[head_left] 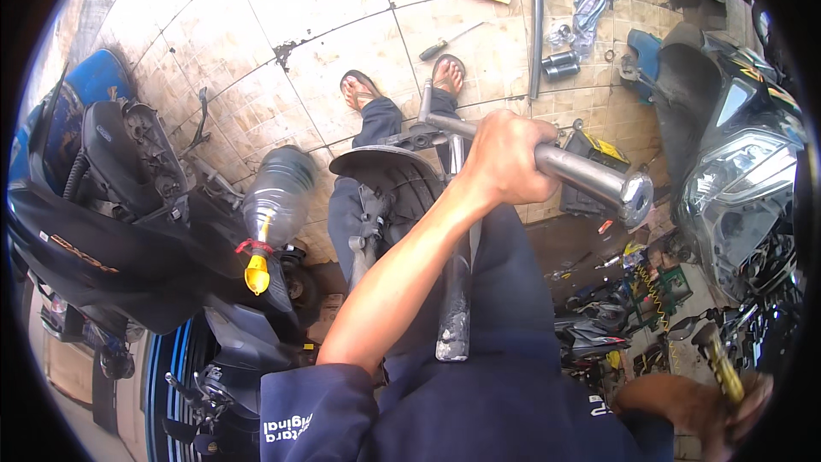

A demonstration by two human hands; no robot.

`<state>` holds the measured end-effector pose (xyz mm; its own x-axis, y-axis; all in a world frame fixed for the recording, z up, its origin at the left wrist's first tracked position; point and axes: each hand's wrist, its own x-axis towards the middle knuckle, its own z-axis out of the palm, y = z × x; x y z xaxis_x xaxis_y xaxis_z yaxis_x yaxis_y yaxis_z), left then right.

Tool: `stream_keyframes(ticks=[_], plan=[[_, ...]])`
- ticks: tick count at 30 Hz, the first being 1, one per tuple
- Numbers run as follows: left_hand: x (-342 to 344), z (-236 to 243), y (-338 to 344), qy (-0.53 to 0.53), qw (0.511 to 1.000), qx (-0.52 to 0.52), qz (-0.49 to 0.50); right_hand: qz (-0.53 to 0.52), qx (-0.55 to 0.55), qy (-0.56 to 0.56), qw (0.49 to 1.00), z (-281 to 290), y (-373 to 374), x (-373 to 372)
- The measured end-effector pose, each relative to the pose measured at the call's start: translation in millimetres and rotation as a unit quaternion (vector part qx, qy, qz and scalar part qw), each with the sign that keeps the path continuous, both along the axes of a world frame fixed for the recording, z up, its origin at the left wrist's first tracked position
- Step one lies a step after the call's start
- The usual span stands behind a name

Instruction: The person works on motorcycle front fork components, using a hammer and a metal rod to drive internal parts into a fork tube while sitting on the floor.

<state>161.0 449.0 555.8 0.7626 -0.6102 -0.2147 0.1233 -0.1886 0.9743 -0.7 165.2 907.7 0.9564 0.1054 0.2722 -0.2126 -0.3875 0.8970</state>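
My left hand (510,158) is closed round a grey metal tube (590,175) with a bolt-like end. The tube belongs to what looks like a motorcycle front fork assembly, standing between my legs. A black mudguard (385,162) lies behind my left forearm, and a second tube with a worn, dirty end (453,325) points toward my body. At the lower right, my right hand (744,415) is raised and smeared by motion. Its fingers are wrapped round a yellowish tool (720,364) with a blurred darker end, which looks like a hammer.
A partly stripped motorcycle (111,231) stands at left, beside a plastic bottle with a yellow spout (278,197). Another motorcycle (744,180) is at right. On the tiles lie a screwdriver (451,41), a long pipe (536,26) and a plastic bag (592,13).
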Motion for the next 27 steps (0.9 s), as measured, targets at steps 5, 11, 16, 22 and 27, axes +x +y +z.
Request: stream_keyframes(ticks=[5, 11, 16, 22, 27], plan=[[6.0, -2.2, -8.5, -0.013, 1.000, 0.013, -0.003, -0.292, 0.785, 0.061, 0.543, -73.6, 100.6, -4.0], [1.9, -5.5, 17.2, -0.019, 0.999, 0.020, -0.018, -0.406, 0.871, -0.156, 0.229, -106.1, 107.7, 42.0], [24.5, 6.5, 40.6, -0.011, 0.998, -0.040, 0.038, -0.421, 0.882, -0.047, 0.204, -124.9, 106.8, 37.0], [74.5, 20.6, 112.1, -0.020, 0.989, -0.099, 0.111, -0.446, 0.864, 0.017, 0.232, -149.7, 119.6, 52.8], [65.7, 25.6, 167.3, 0.007, 0.965, -0.107, 0.240, -0.476, 0.845, 0.045, 0.238, -165.6, 116.0, 71.8]])
